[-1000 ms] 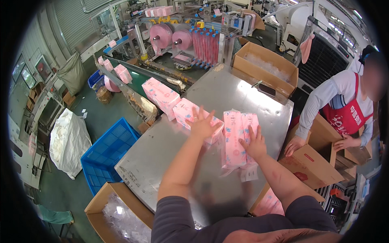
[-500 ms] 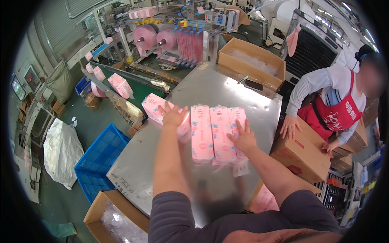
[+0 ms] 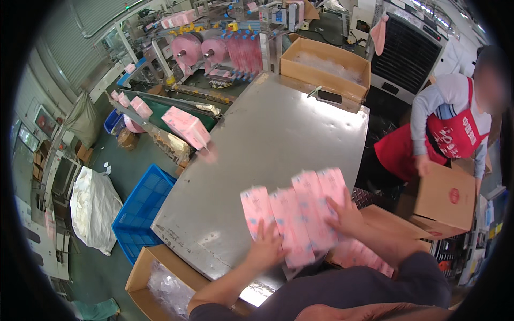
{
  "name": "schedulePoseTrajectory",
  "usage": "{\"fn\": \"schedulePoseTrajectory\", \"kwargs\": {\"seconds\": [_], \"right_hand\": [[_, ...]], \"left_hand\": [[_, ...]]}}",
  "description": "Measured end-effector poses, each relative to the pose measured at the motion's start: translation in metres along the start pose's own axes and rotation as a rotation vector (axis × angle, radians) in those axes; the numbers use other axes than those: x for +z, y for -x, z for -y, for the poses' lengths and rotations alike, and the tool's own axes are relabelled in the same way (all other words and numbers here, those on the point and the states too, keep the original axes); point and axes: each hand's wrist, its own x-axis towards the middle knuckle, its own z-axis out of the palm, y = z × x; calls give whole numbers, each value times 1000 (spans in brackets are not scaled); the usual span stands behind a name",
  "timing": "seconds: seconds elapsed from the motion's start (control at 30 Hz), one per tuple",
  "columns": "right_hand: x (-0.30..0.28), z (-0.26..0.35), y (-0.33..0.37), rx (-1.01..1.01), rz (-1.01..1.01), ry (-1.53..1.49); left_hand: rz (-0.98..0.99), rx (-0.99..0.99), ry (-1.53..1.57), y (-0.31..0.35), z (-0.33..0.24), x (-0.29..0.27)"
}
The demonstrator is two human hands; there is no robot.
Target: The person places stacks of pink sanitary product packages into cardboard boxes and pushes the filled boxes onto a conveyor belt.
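Observation:
A row of several pink, blue-patterned plastic-wrapped tissue packs point(image 3: 293, 218) is between my hands, tilted and slightly blurred, at the near right of the metal table. My left hand point(image 3: 265, 247) presses on the leftmost pack, fingers spread over its near end. My right hand point(image 3: 345, 214) grips the right side of the rightmost pack. Below my right forearm, an open cardboard box point(image 3: 393, 222) contains more pink packs point(image 3: 364, 257). Another pink pack point(image 3: 186, 127) lies at the conveyor's end, by the table's left edge.
The metal table point(image 3: 300, 123) bears a phone point(image 3: 329, 97) beside a far carton point(image 3: 326, 59). A blue crate point(image 3: 142, 214) and a carton of clear plastic bags point(image 3: 166, 286) stand at its left. On the right, a co-worker in a red apron point(image 3: 455, 128) handles a brown carton point(image 3: 444, 195).
Both hands have drawn the row of packs nearer and to the right, with the left pack now joined to it. Another pack has reached the conveyor's end. The co-worker's carton has moved right.

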Motion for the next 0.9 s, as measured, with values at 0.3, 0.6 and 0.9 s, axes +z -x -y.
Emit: {"fn": "schedulePoseTrajectory", "kwargs": {"seconds": [0.3,0.6,0.9], "right_hand": [[16,-8,56,-362,-76,256],[17,-40,50,-305,-242,-135],[52,-88,28,196,198,-1533]], "left_hand": [[-277,-419,-125,-152,48,-105],[-261,-222,-205,-159,221,-63],[-235,-42,201,88,48,-44]]}}
